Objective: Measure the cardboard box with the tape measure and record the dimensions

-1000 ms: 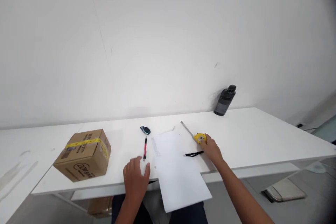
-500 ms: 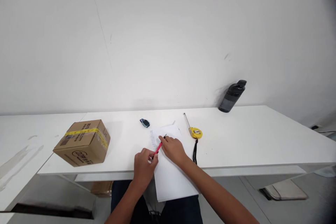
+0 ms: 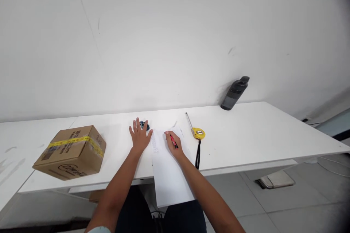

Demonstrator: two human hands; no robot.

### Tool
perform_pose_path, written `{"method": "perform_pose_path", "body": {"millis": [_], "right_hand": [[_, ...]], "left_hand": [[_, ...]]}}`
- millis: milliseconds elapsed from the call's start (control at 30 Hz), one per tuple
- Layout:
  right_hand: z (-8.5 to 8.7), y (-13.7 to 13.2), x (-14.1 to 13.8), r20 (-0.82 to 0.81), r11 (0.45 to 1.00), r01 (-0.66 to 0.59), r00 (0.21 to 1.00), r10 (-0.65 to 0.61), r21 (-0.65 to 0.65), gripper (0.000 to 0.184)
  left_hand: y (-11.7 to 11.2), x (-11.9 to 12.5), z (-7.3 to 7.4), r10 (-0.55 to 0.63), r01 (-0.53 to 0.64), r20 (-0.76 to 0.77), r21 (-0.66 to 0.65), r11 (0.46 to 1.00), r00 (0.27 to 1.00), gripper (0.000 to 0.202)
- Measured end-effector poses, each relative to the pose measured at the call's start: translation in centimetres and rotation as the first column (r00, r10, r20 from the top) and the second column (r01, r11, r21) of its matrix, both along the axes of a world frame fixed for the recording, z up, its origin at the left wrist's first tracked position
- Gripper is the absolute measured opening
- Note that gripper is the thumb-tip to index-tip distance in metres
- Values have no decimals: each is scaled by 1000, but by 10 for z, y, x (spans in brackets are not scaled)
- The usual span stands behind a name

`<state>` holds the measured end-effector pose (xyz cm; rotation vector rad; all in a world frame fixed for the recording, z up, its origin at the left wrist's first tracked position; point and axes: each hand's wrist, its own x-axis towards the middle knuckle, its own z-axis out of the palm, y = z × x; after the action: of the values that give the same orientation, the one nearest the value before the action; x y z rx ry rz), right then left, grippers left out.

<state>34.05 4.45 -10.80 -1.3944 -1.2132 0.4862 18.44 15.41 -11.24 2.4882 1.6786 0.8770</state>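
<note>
Your right hand [image 3: 173, 145] is closed around a red-and-black pen [image 3: 173, 140], its fingertips at the far part of the white paper [image 3: 171, 185]. Your left hand [image 3: 139, 139] has its fingers spread apart, palm down, just left of the paper; it grips nothing. Its fingers partly cover a small dark item [image 3: 148, 127], and you cannot tell whether they touch it. The paper lies across the near edge of the tabletop [image 3: 246, 138], its near end overhanging above your legs. To the right of the paper lies a yellow tape measure [image 3: 198, 133], its blade pulled out toward the far side and its black strap [image 3: 198, 154] trailing toward you. Farther right, a dark bottle [image 3: 234, 94] stands near the wall [image 3: 164, 43]. On the left sits a cardboard box [image 3: 69, 158] with yellow tape [image 3: 70, 141] across it.
</note>
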Motion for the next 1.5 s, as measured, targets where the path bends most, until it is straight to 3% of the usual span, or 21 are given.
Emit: {"method": "perform_pose_path", "body": {"millis": [133,233,300,400,533,767,1133,1500], "right_hand": [[1,-2,-2,-35,998,-61,998,60,-29,42],[-3,-4,-9,-173,984,-141,978,120,-112,38],[-7,-6,-14,-238,959,-254,946,220,-126,31],[-10,-8,-20,-171,907,-385,918,357,-174,25],[-11,-12,-22,-59,905,-342,939,339,-253,41],[-18,-19,-27,-1,879,-409,907,421,-245,43],[-18,-20,-27,-37,852,-447,890,455,-272,40],[-22,-18,-26,-20,868,-426,900,436,-255,42]], "left_hand": [[-5,-1,3,23,-23,-1,26,999,1000,56],[-19,-9,6,-12,7,78,68,998,997,64],[-36,-19,1,-42,40,92,21,999,995,66],[-64,-35,-13,-63,65,18,-109,992,998,71],[-83,-46,-23,-43,24,-79,-228,973,996,71],[-83,-46,-16,-82,51,-158,-190,980,984,45],[-83,-46,-18,-77,46,-150,-198,979,986,45],[-84,-46,-17,-74,43,-158,-192,980,985,46]]}}
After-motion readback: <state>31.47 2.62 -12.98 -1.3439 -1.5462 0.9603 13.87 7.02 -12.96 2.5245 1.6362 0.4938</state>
